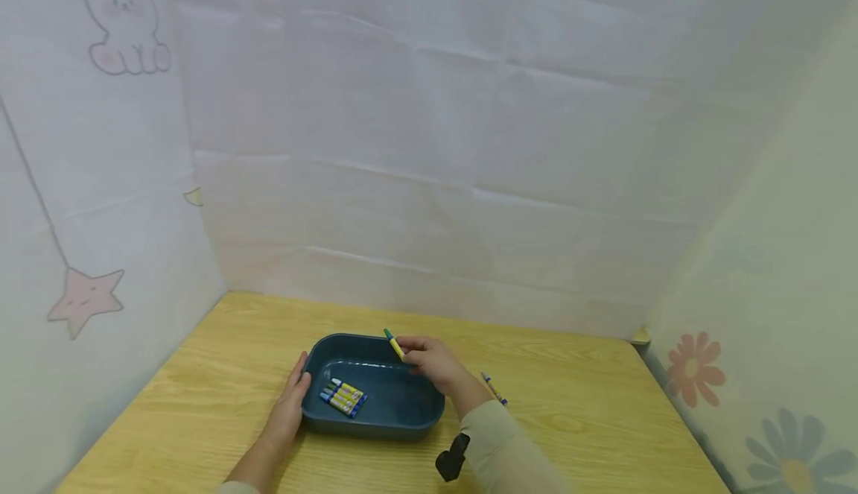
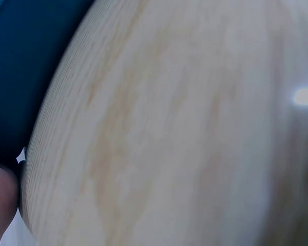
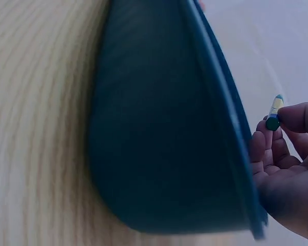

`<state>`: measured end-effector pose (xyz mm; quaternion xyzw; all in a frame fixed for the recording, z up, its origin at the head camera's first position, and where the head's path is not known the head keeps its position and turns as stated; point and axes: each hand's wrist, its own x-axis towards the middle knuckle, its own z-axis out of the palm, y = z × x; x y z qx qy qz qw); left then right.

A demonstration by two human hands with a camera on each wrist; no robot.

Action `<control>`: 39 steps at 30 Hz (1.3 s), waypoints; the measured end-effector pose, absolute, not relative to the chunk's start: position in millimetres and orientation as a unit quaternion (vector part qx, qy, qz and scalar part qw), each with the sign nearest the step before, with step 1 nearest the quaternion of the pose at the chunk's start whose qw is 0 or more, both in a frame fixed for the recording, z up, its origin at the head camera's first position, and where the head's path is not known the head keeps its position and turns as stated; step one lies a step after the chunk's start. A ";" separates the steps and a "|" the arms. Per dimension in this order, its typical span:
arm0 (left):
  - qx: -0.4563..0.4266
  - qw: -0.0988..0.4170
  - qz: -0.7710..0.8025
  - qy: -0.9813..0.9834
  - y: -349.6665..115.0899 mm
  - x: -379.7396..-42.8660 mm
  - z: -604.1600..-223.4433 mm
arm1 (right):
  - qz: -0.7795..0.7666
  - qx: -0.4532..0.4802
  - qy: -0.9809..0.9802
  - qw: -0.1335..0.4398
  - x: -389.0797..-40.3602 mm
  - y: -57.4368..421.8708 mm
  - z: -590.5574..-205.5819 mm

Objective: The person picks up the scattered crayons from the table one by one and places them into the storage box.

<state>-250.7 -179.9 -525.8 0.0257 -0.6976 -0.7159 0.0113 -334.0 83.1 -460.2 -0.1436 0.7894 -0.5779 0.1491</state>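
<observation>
My right hand (image 1: 436, 363) pinches a green crayon (image 1: 394, 343) with a yellow wrapper between thumb and fingers. It is over the right part of a dark blue rectangular basin (image 1: 375, 431), near the rim. In the right wrist view the crayon (image 3: 274, 114) shows its green end beside the thumb, above the basin wall (image 3: 159, 128). Several yellow-wrapped crayons (image 1: 345, 397) lie side by side on the basin's floor, to the left. Against the basin's left outer side rests my left hand (image 1: 290, 404), its fingers fairly straight. Only a bit of it shows in the left wrist view.
Another crayon (image 1: 494, 389) lies on the wooden table (image 1: 590, 419), right of my right forearm. A black object (image 1: 453, 458) is beside the right sleeve. Pale printed cloth walls (image 1: 429, 181) stand behind the table and at both sides.
</observation>
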 end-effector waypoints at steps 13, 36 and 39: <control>0.014 0.011 -0.705 -0.709 -176.9 -248.2 -525.2 | -0.510 -0.154 0.826 0.184 -326.7 33.7 -483.8; 0.009 -0.006 -0.708 -0.706 -176.6 -246.9 -525.8 | -0.373 -0.175 0.895 0.173 -315.3 9.5 -494.2; 0.009 -0.006 -0.710 -0.705 -176.3 -246.7 -525.8 | -0.368 -0.179 0.896 0.172 -314.5 9.7 -492.9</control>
